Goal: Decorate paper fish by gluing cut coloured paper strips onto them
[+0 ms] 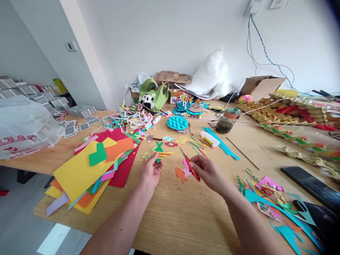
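My left hand (152,169) is closed around a green paper piece (159,147) that has thin yellow and red strips (165,154) lying across it. To the right, my right hand (204,169) grips red-handled scissors (191,166), their tips pointing up and to the left, apart from the green piece. An orange paper fish (181,174) and a pink paper shape (187,170) lie on the table beneath the scissors. Beyond my hands lie several small paper fish (170,144) and a scatter of thin coloured strips (199,144).
Coloured paper sheets (79,166) are stacked at left. Behind stand a blue round plate (177,123), a glass jar (227,121) and a green bag (154,95). A glue bottle (209,139) lies beyond my right hand. Paper scraps (268,198) and a phone (310,186) are at right.
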### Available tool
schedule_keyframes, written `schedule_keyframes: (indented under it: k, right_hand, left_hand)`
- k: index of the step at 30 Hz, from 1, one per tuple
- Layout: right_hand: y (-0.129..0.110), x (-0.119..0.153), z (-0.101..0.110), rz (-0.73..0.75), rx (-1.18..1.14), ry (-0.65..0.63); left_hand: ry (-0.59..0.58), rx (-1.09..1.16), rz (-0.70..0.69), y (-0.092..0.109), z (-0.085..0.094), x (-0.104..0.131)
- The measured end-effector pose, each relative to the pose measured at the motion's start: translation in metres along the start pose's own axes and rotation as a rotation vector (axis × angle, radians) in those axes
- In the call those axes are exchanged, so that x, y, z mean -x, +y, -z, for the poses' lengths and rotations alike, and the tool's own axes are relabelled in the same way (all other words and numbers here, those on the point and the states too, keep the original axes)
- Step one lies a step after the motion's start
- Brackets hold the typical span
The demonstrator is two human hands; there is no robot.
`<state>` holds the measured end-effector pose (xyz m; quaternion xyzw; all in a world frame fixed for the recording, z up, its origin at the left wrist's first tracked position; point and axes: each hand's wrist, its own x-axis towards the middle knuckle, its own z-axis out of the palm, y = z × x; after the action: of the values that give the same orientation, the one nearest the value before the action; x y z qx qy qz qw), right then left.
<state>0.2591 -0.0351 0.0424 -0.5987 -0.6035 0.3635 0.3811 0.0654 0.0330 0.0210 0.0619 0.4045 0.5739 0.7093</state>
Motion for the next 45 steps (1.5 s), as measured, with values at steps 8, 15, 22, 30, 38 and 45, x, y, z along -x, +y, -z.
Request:
schedule_keyframes:
  k: [8, 15, 22, 30, 38, 45]
  right_hand:
    - [-0.013, 0.009, -0.054, 0.029, 0.109, -0.015]
    - [-0.003, 0.005, -0.061, -0.015, 0.184, 0.108]
    - [-0.005, 0.008, -0.064, -0.002, 0.256, 0.15]
    - [-0.005, 0.009, -0.066, 0.044, 0.352, 0.175]
    - [-0.002, 0.01, -0.072, 0.05, 0.354, 0.189]
    - [-0.002, 0.011, -0.075, 0.05, 0.369, 0.202]
  left_hand:
    - [0.026, 0.051, -0.015, 0.002, -0.001, 0.0]
    - [0.026, 0.05, -0.019, 0.002, -0.001, 0.001]
    - [0.036, 0.035, -0.033, -0.001, -0.001, 0.003]
    - [0.023, 0.021, -0.032, -0.006, 0.001, 0.002]
    - [0.0, 0.032, -0.008, -0.012, 0.002, 0.004]
    - [-0.012, 0.041, 0.053, -0.013, 0.0, 0.008]
